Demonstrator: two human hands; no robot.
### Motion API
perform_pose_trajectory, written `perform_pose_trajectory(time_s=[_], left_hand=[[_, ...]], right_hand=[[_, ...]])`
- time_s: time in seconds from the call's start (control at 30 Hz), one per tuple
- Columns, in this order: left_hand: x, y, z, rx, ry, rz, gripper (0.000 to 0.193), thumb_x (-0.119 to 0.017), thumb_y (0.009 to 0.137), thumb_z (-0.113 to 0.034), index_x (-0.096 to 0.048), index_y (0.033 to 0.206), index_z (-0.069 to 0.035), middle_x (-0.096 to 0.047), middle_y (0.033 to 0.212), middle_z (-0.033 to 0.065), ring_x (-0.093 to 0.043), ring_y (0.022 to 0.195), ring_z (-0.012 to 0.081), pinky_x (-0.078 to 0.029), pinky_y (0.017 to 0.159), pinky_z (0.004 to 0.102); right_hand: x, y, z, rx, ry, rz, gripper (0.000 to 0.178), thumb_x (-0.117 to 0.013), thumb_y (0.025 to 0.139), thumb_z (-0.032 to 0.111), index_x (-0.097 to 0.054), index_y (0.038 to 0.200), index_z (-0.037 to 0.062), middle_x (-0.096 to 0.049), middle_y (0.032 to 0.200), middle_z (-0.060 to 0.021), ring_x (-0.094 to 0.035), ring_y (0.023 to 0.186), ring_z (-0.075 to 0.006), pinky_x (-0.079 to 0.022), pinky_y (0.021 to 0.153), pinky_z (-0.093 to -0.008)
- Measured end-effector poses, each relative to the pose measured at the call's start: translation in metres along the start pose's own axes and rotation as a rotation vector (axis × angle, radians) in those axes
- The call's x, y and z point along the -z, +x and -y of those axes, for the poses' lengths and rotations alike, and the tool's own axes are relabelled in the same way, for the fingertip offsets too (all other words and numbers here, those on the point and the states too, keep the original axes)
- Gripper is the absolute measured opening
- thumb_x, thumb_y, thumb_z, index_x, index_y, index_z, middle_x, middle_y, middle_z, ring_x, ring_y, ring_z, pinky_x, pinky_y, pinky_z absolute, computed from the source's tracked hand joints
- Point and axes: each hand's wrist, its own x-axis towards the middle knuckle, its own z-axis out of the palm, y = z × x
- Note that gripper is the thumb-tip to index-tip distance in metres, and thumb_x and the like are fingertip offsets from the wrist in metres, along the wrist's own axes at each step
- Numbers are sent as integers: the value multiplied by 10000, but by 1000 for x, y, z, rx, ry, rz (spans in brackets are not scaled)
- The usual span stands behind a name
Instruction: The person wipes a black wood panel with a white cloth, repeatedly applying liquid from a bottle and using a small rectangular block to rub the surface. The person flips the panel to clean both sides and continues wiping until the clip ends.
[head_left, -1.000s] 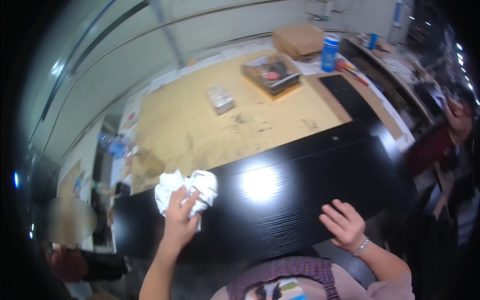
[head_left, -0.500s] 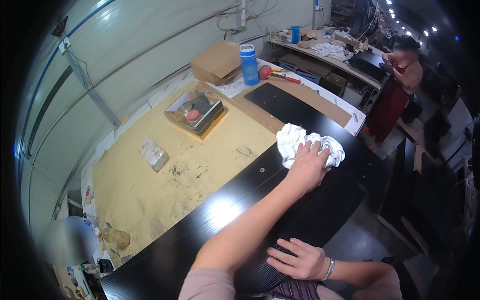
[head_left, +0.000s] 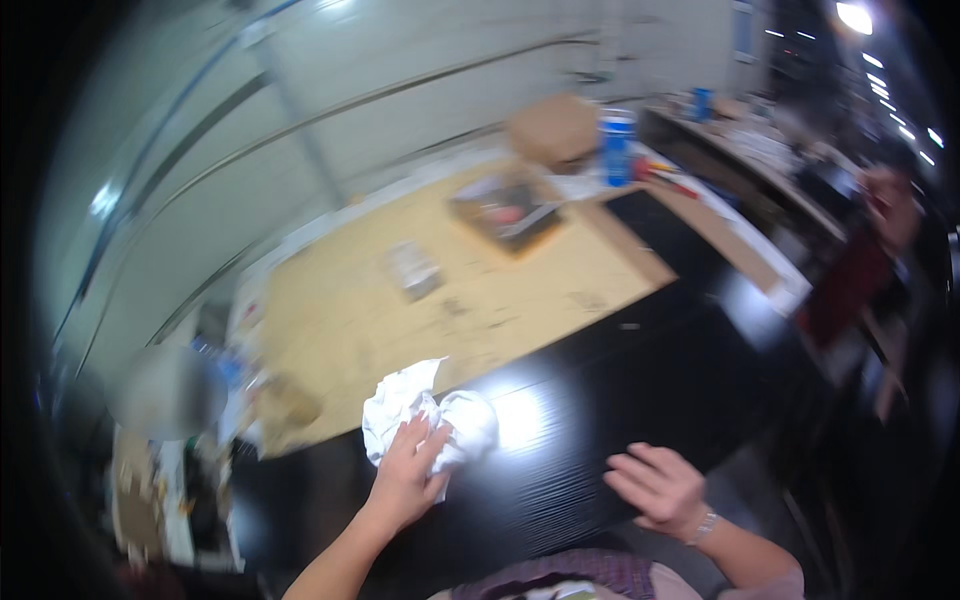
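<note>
A crumpled white cloth [head_left: 398,402] rests on the black wood-grain panel [head_left: 590,400], near its left end and far edge. My left hand [head_left: 408,478] presses on the cloth with fingers curled over it. Over the near part of the panel is my right hand [head_left: 660,490], a bracelet on its wrist. Its fingers are stretched out and it holds nothing; whether it touches the panel is unclear. A bright light reflects off the surface just right of the cloth.
Beyond the panel, a yellowish stained tabletop [head_left: 350,310] carries a pale block [head_left: 412,270] and an open box of small items [head_left: 505,212]. A cardboard box [head_left: 555,133] and blue bottle [head_left: 617,150] stand farther back. Another person [head_left: 865,260] is at the right, blurred.
My left hand has swept the cloth from the panel's right part to its left end. My right hand stays open, lifted slightly. The whole view has shifted and blurred.
</note>
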Motion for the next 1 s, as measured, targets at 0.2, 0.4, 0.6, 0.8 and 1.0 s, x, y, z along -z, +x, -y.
perform_pose_trajectory(time_s=[0.2, 0.4, 0.6, 0.8, 1.0], left_hand=[[92, -168, 3, 647, -407, -287, 416, -761, 756, -127, -726, 1134, 42, -749, 1004, 197, -736, 928, 342, -560, 899, 410], [97, -272, -47, 320, -1387, -373, 545, -723, 638, -217, -720, 1003, 188, -743, 981, 298, -756, 902, 361, -587, 847, 396], [8, -252, -13, 653, -1966, -106, 484, -664, 902, -207, -623, 1227, 149, -717, 1124, 232, -733, 981, 282, -584, 862, 368], [-32, -212, -25, 873, -1934, 66, 374, -636, 990, -217, -646, 1208, 88, -723, 1028, 131, -711, 871, 176, -578, 754, 296], [59, -201, -51, 391, -1441, -159, 431, -738, 842, -95, -677, 1241, 55, -718, 1166, 152, -688, 1049, 209, -539, 922, 354]], right_hand=[[6, -21, 4, 69, -70, -41, 288, -611, 766, 150, -745, 979, 11, -731, 1091, -184, -686, 1036, -425, -567, 861, -526], [67, 20, 33, 223, -92, -114, 262, -599, 723, -2, -690, 968, -20, -730, 960, -173, -725, 840, -344, -546, 711, -433], [133, 85, 65, 26, -211, -46, 248, -742, 650, 102, -623, 858, 38, -593, 732, -118, -567, 638, -340, -409, 644, -444], [111, 101, 21, -459, 205, 218, 337, -719, 777, 247, -568, 707, -46, -444, 563, -163, -458, 521, -237, -375, 540, -383], [72, 61, -20, -664, 248, 423, 509, -617, 960, 367, -507, 677, -41, -353, 551, -92, -401, 528, -154, -335, 524, -395]])
